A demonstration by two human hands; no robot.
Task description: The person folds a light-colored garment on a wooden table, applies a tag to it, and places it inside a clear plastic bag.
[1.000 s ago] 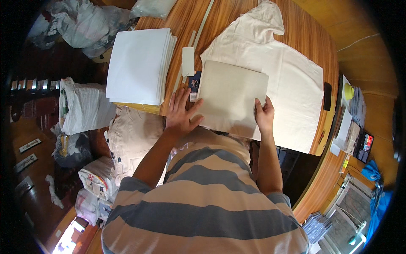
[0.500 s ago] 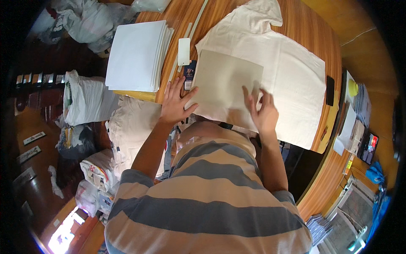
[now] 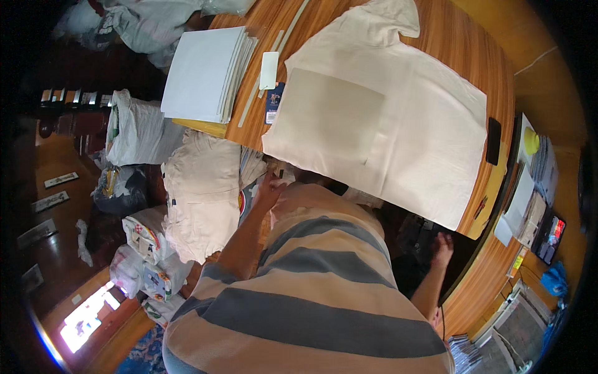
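Observation:
A cream garment (image 3: pixel 430 124) lies spread flat on the wood-grain table, its narrow end pointing away from me. On its left half rests a square grey-beige sheet (image 3: pixel 336 106) that looks like cardboard. My left hand (image 3: pixel 268 189) is off the table, below the near left edge of the garment and close to my body. Its fingers look loosely spread and seem to hold nothing. My right hand (image 3: pixel 441 249) hangs beside the near right table edge, with its fingers apart and nothing in them. Neither hand touches the sheet.
White sheets (image 3: pixel 202 75) are stacked at the table's left, near a blank white tag (image 3: pixel 268 70) and a dark blue tag (image 3: pixel 274 103). A pile of cream garments (image 3: pixel 202 193) stands to the left. A black phone-like object (image 3: pixel 493 141) lies at the right edge.
Both hands have left the sheet and garment. The left has drawn back towards my body; the right has moved down and right past the table edge. The head view has shifted slightly.

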